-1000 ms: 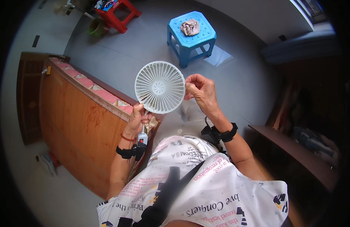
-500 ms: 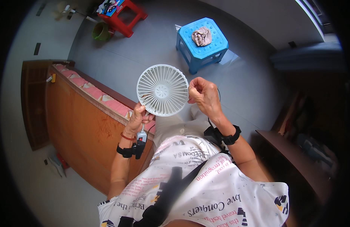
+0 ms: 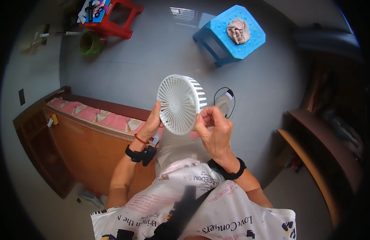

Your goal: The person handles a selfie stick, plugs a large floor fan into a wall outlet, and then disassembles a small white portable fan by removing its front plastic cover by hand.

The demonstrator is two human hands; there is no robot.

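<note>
The left hand [image 3: 151, 122], partly curled, grips the white fan grille [image 3: 175, 103] at eight o'clock; the right hand [image 3: 216, 132], fingers bent, pinches its rim around four o'clock.

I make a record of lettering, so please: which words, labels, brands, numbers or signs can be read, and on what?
White shirt: black and pink printed words, some large enough to read, but not copied here; the smallest are blurred.
White fan head: no lettering visible.
Items on the red stool: too small to tell.
</note>
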